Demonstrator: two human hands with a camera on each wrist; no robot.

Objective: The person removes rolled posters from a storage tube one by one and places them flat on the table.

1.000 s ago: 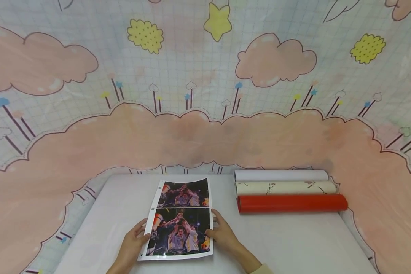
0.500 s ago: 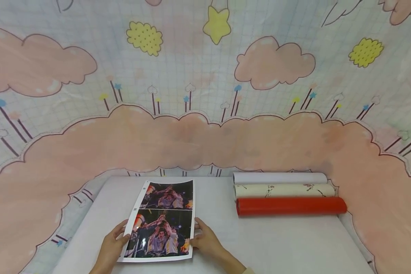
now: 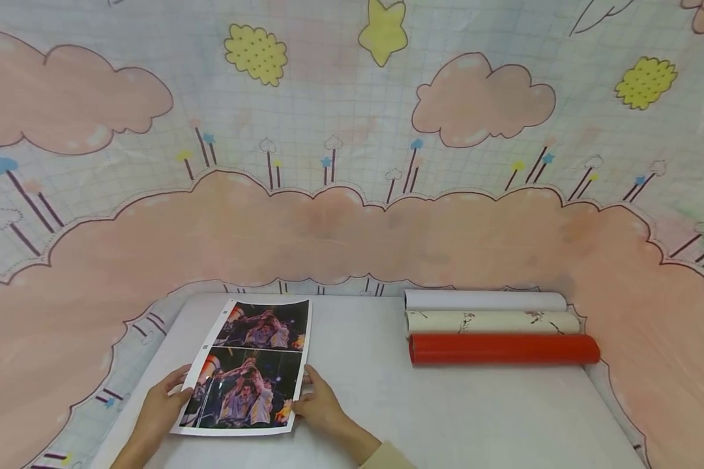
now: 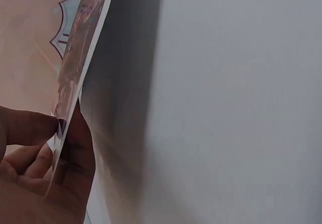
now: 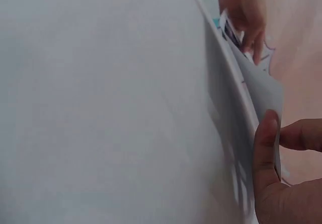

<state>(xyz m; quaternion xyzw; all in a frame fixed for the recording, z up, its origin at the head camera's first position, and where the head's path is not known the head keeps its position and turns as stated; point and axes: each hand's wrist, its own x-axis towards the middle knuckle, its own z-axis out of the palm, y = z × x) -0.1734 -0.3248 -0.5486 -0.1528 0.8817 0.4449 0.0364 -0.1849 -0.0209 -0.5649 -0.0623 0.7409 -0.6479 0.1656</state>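
left hand (image 3: 160, 407), right hand (image 3: 324, 402): thumbs and fingers pinching side edges of photo sheet (image 3: 243, 374) | sheet held over left part of white table (image 3: 463, 413), margin marks (image 3: 205, 347) too small to read | shifted left vs 1 s ago, both hands along | red roll (image 3: 504, 349), floral roll (image 3: 498, 322), white roll (image 3: 487, 300): back right, unmoved

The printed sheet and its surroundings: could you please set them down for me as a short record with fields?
Held item: printed sheet
Print: upper photo and lower photo, alike
Left hand: pinches the sheet's left edge
Right hand: pinches its right edge
Rolls, near to far: red roll, cream patterned roll, white roll
Surface: white table
Behind: cloud-patterned backdrop
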